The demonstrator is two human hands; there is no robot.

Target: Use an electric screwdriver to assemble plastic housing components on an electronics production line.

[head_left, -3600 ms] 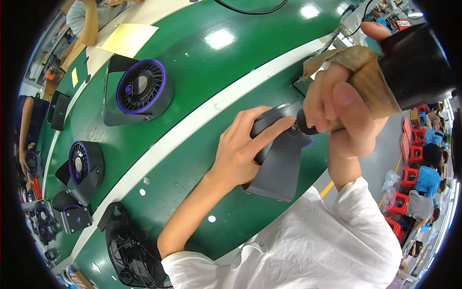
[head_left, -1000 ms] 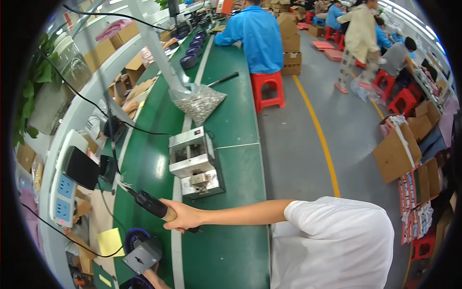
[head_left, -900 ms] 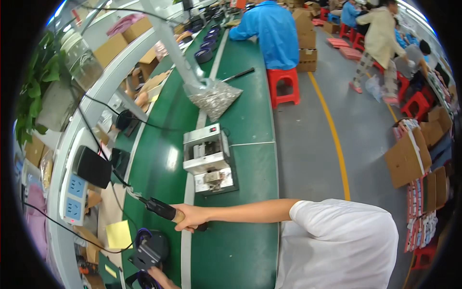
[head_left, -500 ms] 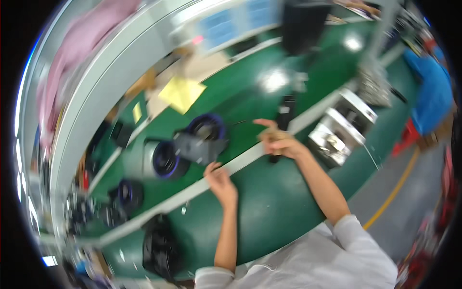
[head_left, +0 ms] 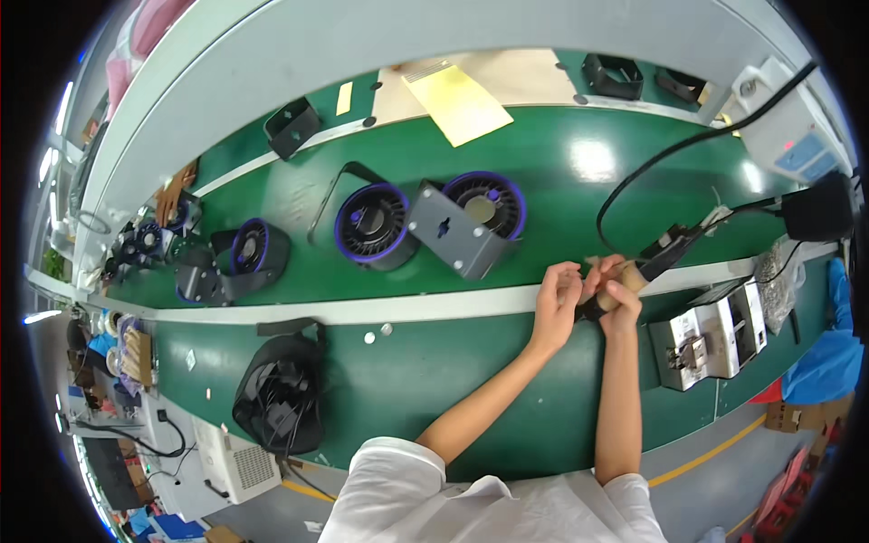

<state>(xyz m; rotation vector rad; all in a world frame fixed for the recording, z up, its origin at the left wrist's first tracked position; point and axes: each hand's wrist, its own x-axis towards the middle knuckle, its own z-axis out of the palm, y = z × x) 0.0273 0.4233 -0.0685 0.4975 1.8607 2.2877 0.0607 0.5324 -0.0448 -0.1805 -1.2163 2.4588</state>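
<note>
My right hand (head_left: 621,306) is wrapped round the tan-covered grip of a black corded electric screwdriver (head_left: 665,257). The tool slants down toward the left. Right beside its lower end is my left hand (head_left: 558,306), with curled fingers close together; whether they pinch anything small is hidden. Left of the hands, a dark grey U-shaped bracket (head_left: 453,231) with a cross-shaped slot leans on a round black fan-like unit (head_left: 500,210) with a purple rim. A second purple-rimmed unit (head_left: 371,223) stands beside it, with its own bracket behind.
More purple-rimmed units (head_left: 251,248) stand at the left. A black bag (head_left: 282,389) with cables lies on the near green bench. Metal fixtures (head_left: 711,335) sit at the right. Yellow paper (head_left: 459,101) lies at the back. A black cable (head_left: 674,145) loops above the bench.
The view has swung round and sharpened. My left hand has moved from beside the bracket over to my right hand. My right hand's fingers, one pointing out before, are now wrapped round the electric screwdriver.
</note>
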